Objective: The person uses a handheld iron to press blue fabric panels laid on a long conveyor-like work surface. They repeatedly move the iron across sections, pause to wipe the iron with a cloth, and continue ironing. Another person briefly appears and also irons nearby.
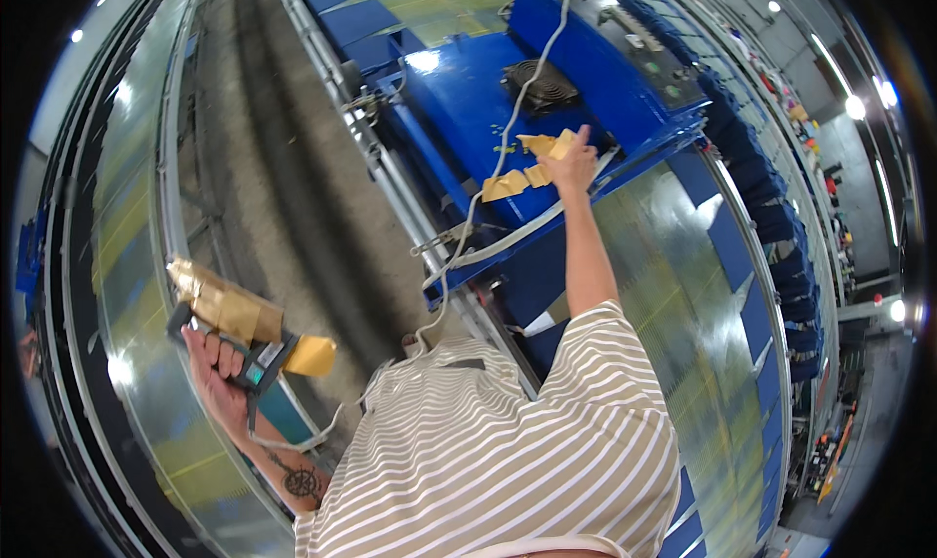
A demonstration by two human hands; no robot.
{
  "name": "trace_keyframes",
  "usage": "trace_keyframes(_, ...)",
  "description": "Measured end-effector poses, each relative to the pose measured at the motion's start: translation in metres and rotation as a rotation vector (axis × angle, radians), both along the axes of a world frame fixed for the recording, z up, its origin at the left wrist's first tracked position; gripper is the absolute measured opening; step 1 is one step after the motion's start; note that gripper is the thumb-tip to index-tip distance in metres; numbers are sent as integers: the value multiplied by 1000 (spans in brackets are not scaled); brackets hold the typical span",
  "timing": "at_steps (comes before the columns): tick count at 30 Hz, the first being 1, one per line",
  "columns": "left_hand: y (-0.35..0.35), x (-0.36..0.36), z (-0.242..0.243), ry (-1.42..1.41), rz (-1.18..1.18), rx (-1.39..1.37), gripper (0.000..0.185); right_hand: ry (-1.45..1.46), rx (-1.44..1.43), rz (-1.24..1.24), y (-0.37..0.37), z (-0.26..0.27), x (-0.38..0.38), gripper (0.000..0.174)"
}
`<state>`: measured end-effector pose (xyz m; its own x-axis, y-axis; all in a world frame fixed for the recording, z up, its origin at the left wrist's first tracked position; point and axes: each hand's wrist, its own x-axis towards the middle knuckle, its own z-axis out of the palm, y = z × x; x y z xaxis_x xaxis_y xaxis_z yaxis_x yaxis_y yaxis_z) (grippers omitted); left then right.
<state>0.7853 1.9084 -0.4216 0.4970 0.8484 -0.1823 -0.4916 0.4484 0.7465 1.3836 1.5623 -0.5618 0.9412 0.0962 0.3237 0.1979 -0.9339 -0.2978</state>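
Note:
My left hand (219,368), at the lower left, grips a dark corded handheld tool (265,360) with a small lit green panel. Brown tape or paper wraps its upper body (227,302), and a yellow-tan flap (311,356) sticks out at its near end. Farther forward and to the right, my right hand (573,164) reaches over a blue metal machine housing (457,93), its fingers on crumpled yellow-tan tape or paper (505,185). Part of that strip lies hidden behind the fingers. A whitish cord (516,112) runs across the housing and down towards my shirt.
A blue control box (607,53) and a round fan grille (542,82) top the housing. Metal rails (388,170) edge the table on the right, which carries dark blue fabric pieces under film (739,265). A concrete aisle (315,192) separates it from another long film-covered table (139,214).

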Motion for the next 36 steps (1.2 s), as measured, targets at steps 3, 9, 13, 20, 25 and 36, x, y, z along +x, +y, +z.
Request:
trace_keyframes(3, 11, -4, -7, -72, -94, -31, 30, -193, 80, -14, 2, 31, -30, 128)
trace_keyframes(9, -24, 45, 26, -39, -30, -33, 30, 85, 683, 968, 57, 132, -169, 85)
trace_keyframes(13, -22, 42, 24, -62, -37, -34, 31, 22, 495, 1622, 104, 164, -278, 90)
trace_keyframes(20, -17, 53, 24, -89, -1, -88, 31, -320, 607, 1578, 140, 151, -338, 51)
trace_keyframes(25, -10, 37, 14, -225, -49, -150, 31, -348, 671, 1591, 135, 149, -354, 29)
trace_keyframes(36, -17, 29, 39, -334, 221, -183, 29, -410, 577, 1628, 102, 138, -368, 33)
